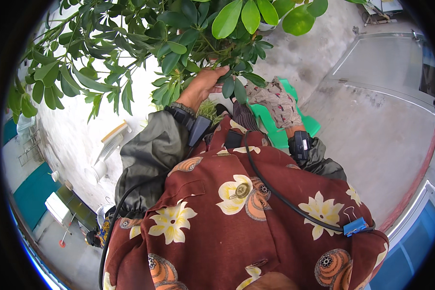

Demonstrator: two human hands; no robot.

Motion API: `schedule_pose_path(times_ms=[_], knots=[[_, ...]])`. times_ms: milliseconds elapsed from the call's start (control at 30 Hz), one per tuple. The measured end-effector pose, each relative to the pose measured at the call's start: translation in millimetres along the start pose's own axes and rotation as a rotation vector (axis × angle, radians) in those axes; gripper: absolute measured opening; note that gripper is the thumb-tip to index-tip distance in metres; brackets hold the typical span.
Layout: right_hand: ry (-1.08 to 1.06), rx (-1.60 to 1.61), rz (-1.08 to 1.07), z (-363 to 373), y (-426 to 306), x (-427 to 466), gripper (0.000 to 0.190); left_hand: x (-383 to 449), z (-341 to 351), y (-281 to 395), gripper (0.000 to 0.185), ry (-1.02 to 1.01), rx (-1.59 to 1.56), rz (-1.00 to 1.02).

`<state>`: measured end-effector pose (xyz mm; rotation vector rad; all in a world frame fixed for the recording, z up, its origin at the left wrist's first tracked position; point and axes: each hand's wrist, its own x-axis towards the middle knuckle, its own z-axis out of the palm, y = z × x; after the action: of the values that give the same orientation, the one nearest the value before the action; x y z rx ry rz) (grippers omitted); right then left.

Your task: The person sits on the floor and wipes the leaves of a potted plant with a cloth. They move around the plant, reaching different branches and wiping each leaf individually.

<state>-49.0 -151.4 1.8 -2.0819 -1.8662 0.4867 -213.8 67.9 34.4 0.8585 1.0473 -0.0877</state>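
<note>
A leafy green umbrella plant [181,47] spreads across the top of the view. My left hand [204,85] reaches up among its lower leaves, thumb and fingers around a leaf cluster [233,85]; whether they grip it is hard to see. A patterned beige cloth [275,101] covers my right hand, so its fingers are hidden; only the wrist shows below the cloth. Under and beside the cloth lies a green plastic object [306,121], possibly a stool. Both wrists wear black devices.
On the left, a white fan-like appliance [110,143] stands on the pale concrete floor. A low grassy plant [208,110] is near my feet. A metal-framed panel [380,61] stands at the right. A black cable [286,203] crosses my floral shirt, held by a blue binder clip [355,227].
</note>
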Motion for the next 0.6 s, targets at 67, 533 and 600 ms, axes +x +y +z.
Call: schedule_pose_path(times_ms=[67, 533, 600], knots=[[0.022, 0.008, 0.01, 1.9, 0.3, -0.8, 0.043, -0.1, -0.9, -0.6, 0.025, 0.005, 0.014, -0.002], [-0.03, -0.262, 0.065, -6.6, -3.3, 35.7, 0.048, 3.5, -0.7, -2.1, 0.024, 0.059, 0.055, 0.004], [-0.118, -0.366, -0.119, 7.4, -12.4, 51.5, 0.048, 4.6, -1.2, -2.5, 0.024, 0.064, 0.05, 0.003]])
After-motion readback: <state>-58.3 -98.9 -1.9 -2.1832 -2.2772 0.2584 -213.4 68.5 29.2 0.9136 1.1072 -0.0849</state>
